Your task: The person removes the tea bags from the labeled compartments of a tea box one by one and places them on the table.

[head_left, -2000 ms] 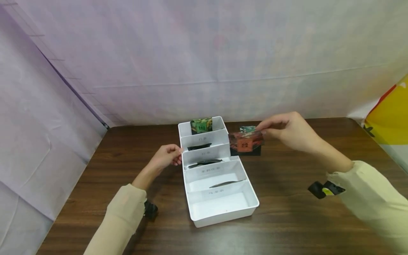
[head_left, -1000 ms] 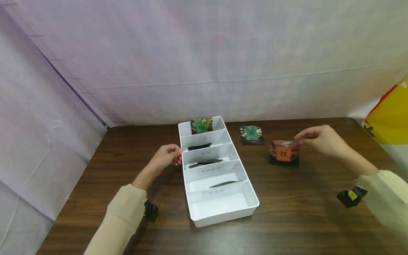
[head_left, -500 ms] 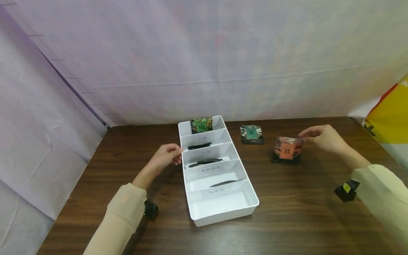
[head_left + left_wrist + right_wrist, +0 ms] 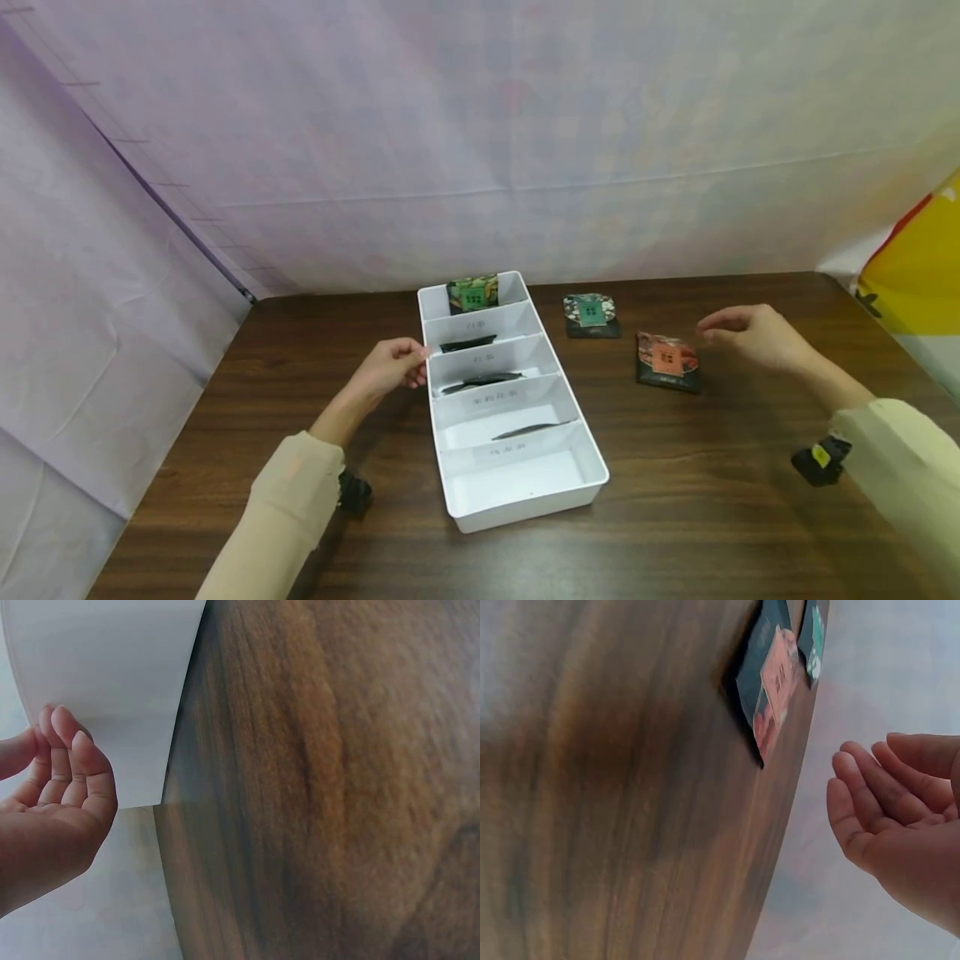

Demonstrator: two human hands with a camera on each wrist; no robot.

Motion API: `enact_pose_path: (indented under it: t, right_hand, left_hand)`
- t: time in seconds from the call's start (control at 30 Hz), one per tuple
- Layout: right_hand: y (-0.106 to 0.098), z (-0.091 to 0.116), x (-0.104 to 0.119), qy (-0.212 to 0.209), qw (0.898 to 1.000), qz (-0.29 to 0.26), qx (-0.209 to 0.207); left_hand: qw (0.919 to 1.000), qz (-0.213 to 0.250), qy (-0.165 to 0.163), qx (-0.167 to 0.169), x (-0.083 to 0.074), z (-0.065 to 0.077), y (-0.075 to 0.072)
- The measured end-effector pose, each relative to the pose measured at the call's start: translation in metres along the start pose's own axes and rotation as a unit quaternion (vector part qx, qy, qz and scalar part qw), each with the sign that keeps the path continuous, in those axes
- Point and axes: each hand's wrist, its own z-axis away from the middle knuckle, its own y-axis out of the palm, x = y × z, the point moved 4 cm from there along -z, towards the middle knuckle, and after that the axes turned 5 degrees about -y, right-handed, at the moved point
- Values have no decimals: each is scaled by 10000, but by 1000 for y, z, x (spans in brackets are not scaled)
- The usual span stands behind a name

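Observation:
My left hand (image 4: 388, 367) pinches the left rim of a white divided box (image 4: 525, 507) between thumb and fingertips; the left wrist view shows the fingers against its outer wall. Just right of a red-and-black tea sachet (image 4: 669, 362), my right hand (image 4: 753, 333) hovers with loosely bent fingers and nothing between them. That sachet lies flat on the table, its orange label up. In the right wrist view the hand (image 4: 900, 802) is apart from the sachet (image 4: 772, 682). Behind it to the left lies a green-labelled tea sachet (image 4: 591, 315).
Inside the box, a green tea sachet (image 4: 474, 295) leans in the rearmost compartment. Dark sachets stand edge-on in several others, and the front compartment is bare. Printed characters mark the dividers. The brown wooden table (image 4: 697, 500) meets a pale cloth (image 4: 570, 150) behind.
My right hand carried the red sachet rightward from beside the box, laid it down and let go, uncovering the green-labelled sachet. My left hand has stayed at the box rim.

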Motion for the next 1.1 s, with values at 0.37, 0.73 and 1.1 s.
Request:
enact_pose_path:
  t: [0.37,0.73,1.1]
  right_hand:
    - [27,15,18,-321,9983,-114,472]
    - [46,10,21,-350,9971,6,676]
    - [43,-8,13,-165,9953,-313,905]
  left_hand:
    - [10000,2,22,-12,-1,0,0]
    - [10000,31,-21,-21,-1,1,1]
    - [10000,12,-26,-35,0,0,1]
